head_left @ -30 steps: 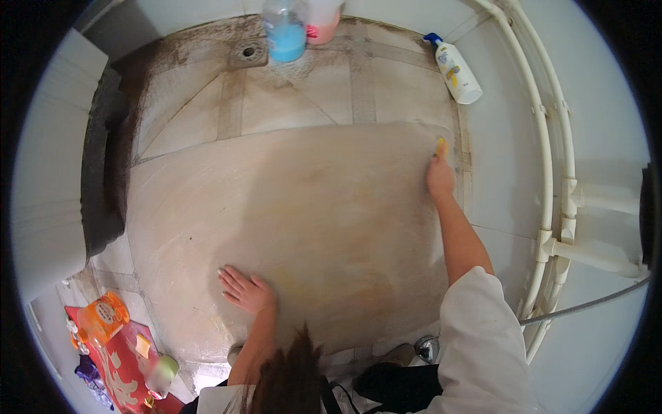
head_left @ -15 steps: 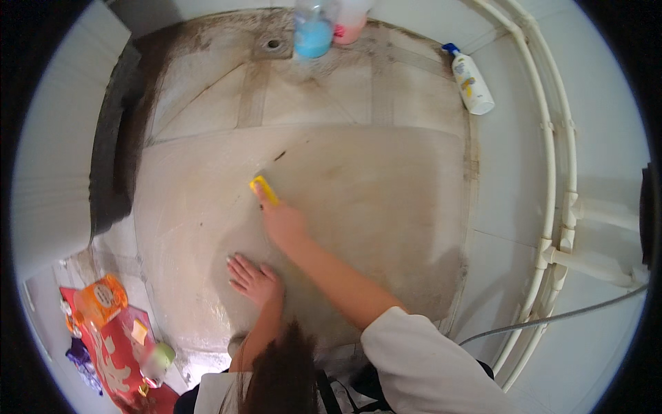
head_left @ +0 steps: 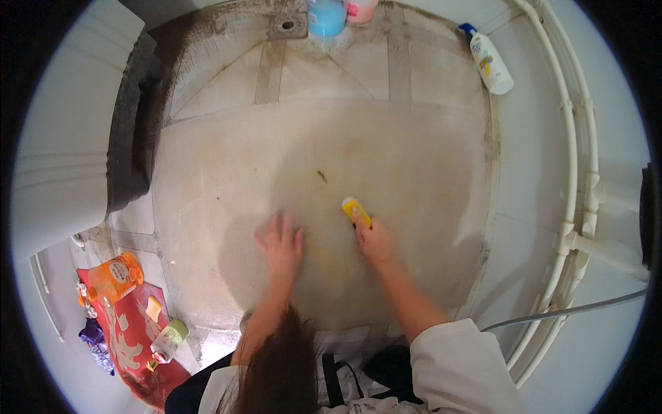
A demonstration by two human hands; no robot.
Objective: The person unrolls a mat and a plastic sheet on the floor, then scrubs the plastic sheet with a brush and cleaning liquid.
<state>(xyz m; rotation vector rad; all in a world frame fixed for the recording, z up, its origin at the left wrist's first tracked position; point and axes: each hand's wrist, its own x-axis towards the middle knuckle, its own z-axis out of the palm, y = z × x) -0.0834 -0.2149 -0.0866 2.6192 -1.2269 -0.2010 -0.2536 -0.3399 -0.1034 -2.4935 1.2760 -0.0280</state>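
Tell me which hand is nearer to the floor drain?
Left, only slightly. The left hand lies flat, almost straight below the drain; the right hand, gripping the yellow brush, is further right.

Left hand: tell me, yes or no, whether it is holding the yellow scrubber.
No: the left hand lies flat and empty on the shower floor, while the right hand grips the yellow scrubber.

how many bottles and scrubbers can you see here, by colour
blue bottle: 1
pink bottle: 1
white bottle: 1
orange bottle: 1
green-capped bottle: 1
yellow scrubber in right hand: 1
total: 6
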